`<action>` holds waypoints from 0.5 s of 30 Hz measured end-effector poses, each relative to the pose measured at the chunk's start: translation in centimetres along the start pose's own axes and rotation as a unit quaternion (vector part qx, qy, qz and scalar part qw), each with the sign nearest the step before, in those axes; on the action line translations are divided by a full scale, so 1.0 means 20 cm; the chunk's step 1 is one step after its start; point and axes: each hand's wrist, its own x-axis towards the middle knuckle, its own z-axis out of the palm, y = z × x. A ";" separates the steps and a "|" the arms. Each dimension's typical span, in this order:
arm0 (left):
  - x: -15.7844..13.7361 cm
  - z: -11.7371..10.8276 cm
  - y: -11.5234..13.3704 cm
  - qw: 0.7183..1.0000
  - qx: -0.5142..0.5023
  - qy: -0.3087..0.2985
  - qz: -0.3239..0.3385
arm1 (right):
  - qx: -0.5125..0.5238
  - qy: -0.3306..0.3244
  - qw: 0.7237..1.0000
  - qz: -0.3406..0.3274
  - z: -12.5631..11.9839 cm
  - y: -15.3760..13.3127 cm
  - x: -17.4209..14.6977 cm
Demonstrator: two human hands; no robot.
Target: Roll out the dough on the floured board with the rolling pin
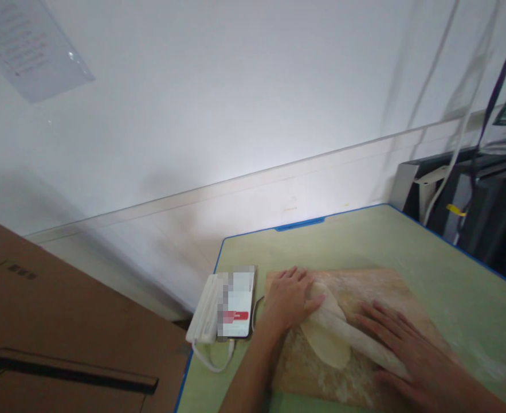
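Note:
A pale, flour-dusted rolling pin (364,339) lies slantwise over a flattened oval of dough (328,344) on a floured wooden board (304,378). My left hand (290,297) rests at the pin's far left end, its fingers stretched out over the board and its thumb by the pin and dough. At the pin's right end, my right hand (411,344) lies palm down over it, with the fingers extended on the far side and the thumb on the near side. Both hands are flat rather than wrapped round the pin, and they cover its ends.
The board sits on a light green table (342,241) edged in blue. Left of it are a lit phone (239,304) and a white block with a cable (203,310). A cardboard box (72,321) stands farther left, a white wall (235,92) behind, dark panels (502,201) at right.

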 end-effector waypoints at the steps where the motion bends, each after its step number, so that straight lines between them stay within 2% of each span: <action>1: 0.01 0.01 0.00 1.000 -0.002 -0.002 0.000 | 0.003 -0.003 1.000 -0.004 0.00 0.00 0.00; 10: 0.12 0.06 -0.04 0.999 -0.036 -0.026 0.017 | 0.045 0.011 0.999 -0.028 -0.07 -0.01 0.02; 15: 0.17 0.08 -0.05 0.998 -0.044 -0.038 0.018 | 0.078 -0.023 0.996 -0.027 -0.08 0.00 0.02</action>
